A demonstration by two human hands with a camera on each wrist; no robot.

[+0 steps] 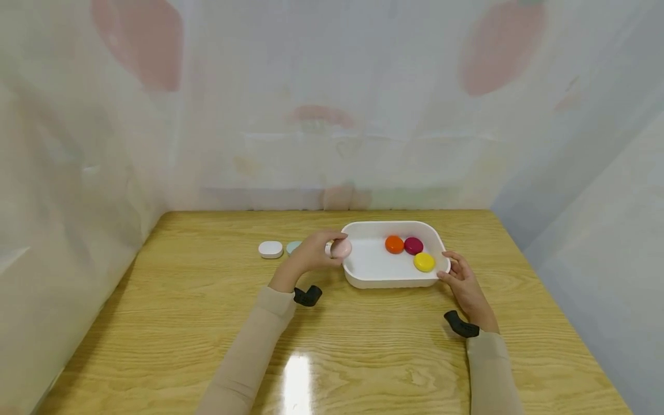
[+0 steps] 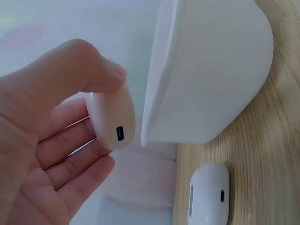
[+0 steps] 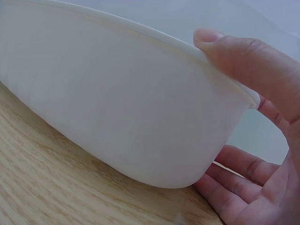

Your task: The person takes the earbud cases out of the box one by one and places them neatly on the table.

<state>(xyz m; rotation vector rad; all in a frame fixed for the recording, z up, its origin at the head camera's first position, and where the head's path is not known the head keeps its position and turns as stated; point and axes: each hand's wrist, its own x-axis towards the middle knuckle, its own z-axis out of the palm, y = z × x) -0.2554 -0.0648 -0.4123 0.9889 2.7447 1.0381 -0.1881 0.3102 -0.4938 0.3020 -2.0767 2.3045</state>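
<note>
Evidently, a wood-grained counter point(image 1: 384, 357) is spread under everything; glare is thrown back from its surface, so easy sliding is suspected. White tray point(image 1: 378, 283) set on it, toward the far edge. Risk as judged: if its left end is knocked, the tray could be swung round, support being given by a hand at the right end only.

Right hand point(image 1: 468, 291): clamped on that right end, thumb laid over the rim, fingers set against the outer wall. Should the rim be pressed hard or tugged, the tray could be tipped and its contents slid together.

Left hand point(image 1: 311, 252): a pale pink case point(image 1: 341, 249) is pinched between thumb and fingers, just beside the tray's left rim; a slight gap is shown by the left wrist view. Shell appears smooth and rounded. A slip is thought possible if the pinch is eased, a bump if the rim is crossed too low.

White case point(image 1: 271, 249) noted on the counter, left of the left hand. Pale green case point(image 1: 293, 246) partly covered by that hand; could be brushed aside by a backward move.

Orange disc point(image 1: 394, 244), crimson disc point(image 1: 413, 246) and yellow disc point(image 1: 424, 262) grouped inside the tray, toward its right; could be scattered by a dropped case. Smallest: dark port point(image 2: 120, 133) on the pink shell, liable to be scuffed if struck.
</note>
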